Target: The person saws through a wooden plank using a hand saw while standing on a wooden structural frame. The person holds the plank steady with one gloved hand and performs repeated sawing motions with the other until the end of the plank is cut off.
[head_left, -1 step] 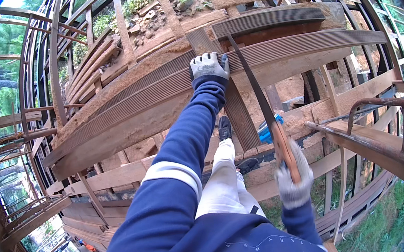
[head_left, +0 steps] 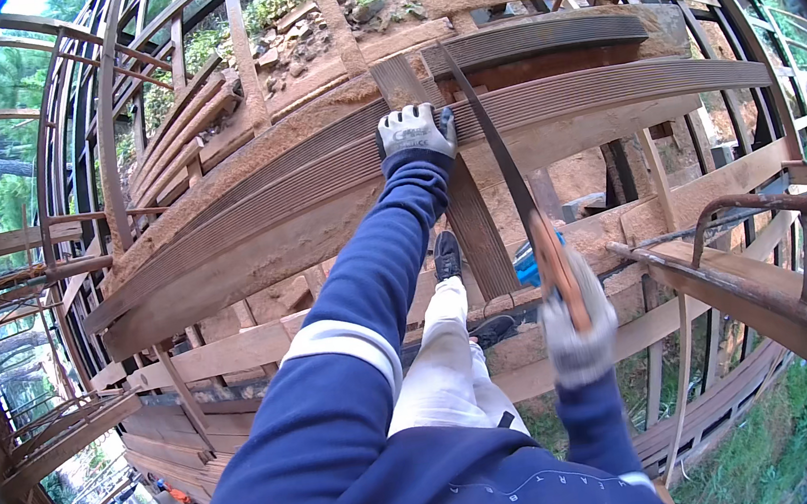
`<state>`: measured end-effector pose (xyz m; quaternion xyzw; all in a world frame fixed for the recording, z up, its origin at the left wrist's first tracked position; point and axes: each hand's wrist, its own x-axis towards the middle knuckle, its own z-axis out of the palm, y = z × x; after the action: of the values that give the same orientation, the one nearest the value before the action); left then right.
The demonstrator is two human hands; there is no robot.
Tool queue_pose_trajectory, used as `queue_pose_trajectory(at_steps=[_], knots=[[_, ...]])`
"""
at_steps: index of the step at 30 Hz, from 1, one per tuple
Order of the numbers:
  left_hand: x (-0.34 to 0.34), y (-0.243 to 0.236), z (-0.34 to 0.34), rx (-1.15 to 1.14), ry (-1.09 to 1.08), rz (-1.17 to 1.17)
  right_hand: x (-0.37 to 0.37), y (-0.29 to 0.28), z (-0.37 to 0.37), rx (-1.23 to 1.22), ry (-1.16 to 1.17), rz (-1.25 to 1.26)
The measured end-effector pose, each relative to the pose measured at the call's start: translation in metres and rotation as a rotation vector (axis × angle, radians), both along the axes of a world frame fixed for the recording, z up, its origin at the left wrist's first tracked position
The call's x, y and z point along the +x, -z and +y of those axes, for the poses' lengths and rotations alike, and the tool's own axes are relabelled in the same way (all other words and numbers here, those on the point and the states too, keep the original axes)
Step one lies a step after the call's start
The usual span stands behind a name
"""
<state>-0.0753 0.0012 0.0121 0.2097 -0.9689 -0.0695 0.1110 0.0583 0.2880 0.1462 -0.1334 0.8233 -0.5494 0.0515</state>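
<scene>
A long brown grooved decking board [head_left: 616, 91] lies across the timber frame in front of me. My left hand [head_left: 414, 134], in a grey-and-white glove, presses on the board with its fingers curled over the far side. My gloved right hand [head_left: 582, 331] is closed round the wooden handle of a handsaw [head_left: 503, 159]. The saw's dark blade crosses the board just right of my left hand, its tip pointing away from me. Under the board, a shorter grooved plank [head_left: 477, 228] runs lengthwise toward my feet.
Behind the board lies a short grooved offcut [head_left: 549, 39]. A blue object [head_left: 526, 267] is partly hidden beside the saw handle. Open gaps between joists show soil below. Rusty metal pipes [head_left: 760, 203] stand at the right, and a stack of planks [head_left: 179, 148] rests at the back left.
My right hand has pushed the saw forward, away from me, and its blade tip reaches farther past the board. My left hand stays nearly in place on the board.
</scene>
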Motion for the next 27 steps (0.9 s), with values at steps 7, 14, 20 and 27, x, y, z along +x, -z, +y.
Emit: queue_pose_trajectory(at_steps=[7, 14, 20, 27], knots=[[0.001, 0.002, -0.006, 0.014, 0.012, 0.000, -0.027, 0.026, -0.019, -0.008, 0.009, 0.077], [-0.002, 0.006, -0.003, 0.005, -0.012, 0.002, 0.036, -0.013, 0.032, 0.020, -0.023, -0.059], [-0.010, 0.001, -0.002, 0.002, 0.017, -0.012, -0.075, 0.062, -0.055, 0.091, -0.001, 0.451], [0.000, 0.000, -0.002, -0.002, -0.003, -0.010, 0.057, -0.011, 0.052, 0.114, -0.084, 0.045]])
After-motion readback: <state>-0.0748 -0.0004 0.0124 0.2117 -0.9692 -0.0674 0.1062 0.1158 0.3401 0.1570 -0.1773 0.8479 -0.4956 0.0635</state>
